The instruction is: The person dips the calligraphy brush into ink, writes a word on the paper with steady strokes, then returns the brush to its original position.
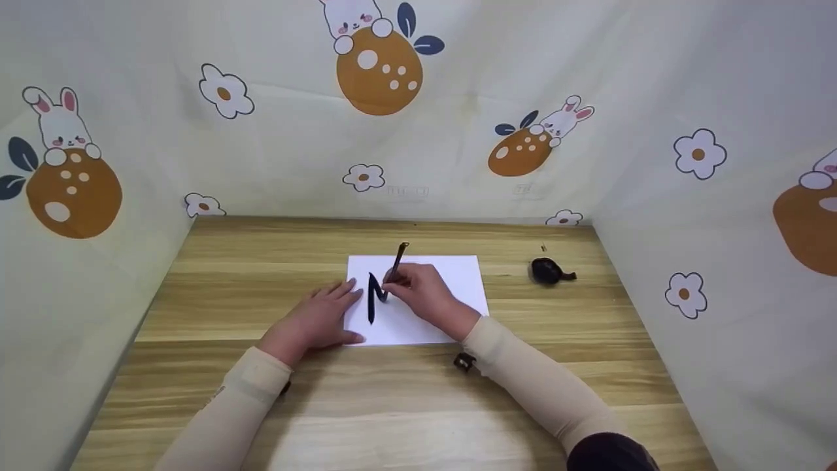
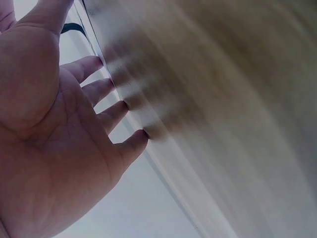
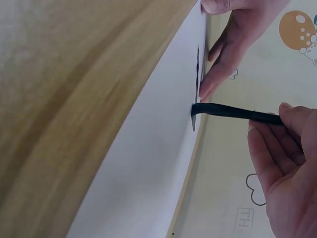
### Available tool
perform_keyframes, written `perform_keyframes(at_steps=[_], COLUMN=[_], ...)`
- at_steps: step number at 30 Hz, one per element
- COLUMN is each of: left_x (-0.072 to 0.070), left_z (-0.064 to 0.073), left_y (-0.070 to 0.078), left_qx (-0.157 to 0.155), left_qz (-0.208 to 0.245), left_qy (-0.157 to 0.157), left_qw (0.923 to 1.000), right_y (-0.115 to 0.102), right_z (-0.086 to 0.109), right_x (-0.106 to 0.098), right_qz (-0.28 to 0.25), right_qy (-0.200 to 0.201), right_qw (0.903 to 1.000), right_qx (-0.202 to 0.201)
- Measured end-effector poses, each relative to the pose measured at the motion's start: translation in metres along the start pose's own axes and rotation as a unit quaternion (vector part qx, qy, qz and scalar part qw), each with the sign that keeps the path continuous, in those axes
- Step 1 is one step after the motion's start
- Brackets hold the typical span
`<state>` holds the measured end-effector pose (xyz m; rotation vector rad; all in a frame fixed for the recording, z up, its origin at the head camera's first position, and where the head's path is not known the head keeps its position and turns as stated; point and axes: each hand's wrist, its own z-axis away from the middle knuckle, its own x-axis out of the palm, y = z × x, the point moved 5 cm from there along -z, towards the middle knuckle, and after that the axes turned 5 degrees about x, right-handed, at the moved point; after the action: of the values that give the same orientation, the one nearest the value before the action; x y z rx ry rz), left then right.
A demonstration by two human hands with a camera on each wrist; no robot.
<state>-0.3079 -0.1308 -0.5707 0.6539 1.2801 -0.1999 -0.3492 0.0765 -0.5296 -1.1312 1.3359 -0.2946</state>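
From the head: looks forward and down from above, far enough back to take in the whole paper (image 1: 418,329) a little towards 6 o'clock, much of the wooden table (image 1: 261,248), and the patterned curtain (image 1: 281,147) at 9, 12 and 3. From the left wrist: looks from very near along the palm of the left hand (image 2: 59,134), strongly tilted, with the hand at 9 o'clock and wood grain at 3. From the right wrist: looks low and near across the paper, rolled almost sideways, with wood at 10, the left hand between 1 and 2, and the right hand (image 3: 297,173) at 4. Shared by head and right wrist: paper, brush (image 3: 233,111), both hands, curtain. Shared by both wrists: left hand and table.
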Motion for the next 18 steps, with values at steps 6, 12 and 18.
perform_keyframes(at_steps=[6,12,18], left_x=[0.002,0.001,-0.003], left_z=[-0.001,0.000,0.003], left_y=[-0.001,-0.001,0.003], left_qx=[-0.007,-0.005,0.001], left_qz=[0.003,0.000,0.001], left_qy=[-0.006,-0.002,0.005], left_qw=[1.0000,1.0000,1.0000], right_y=[-0.002,-0.003,-0.003], right_z=[0.007,0.013,0.016], right_x=[0.000,0.000,0.000], right_qz=[0.000,-0.003,-0.009], right_qy=[-0.011,-0.017,-0.023], right_qw=[0.9999,0.9998,0.9997], right_qx=[-0.007,-0.007,-0.003])
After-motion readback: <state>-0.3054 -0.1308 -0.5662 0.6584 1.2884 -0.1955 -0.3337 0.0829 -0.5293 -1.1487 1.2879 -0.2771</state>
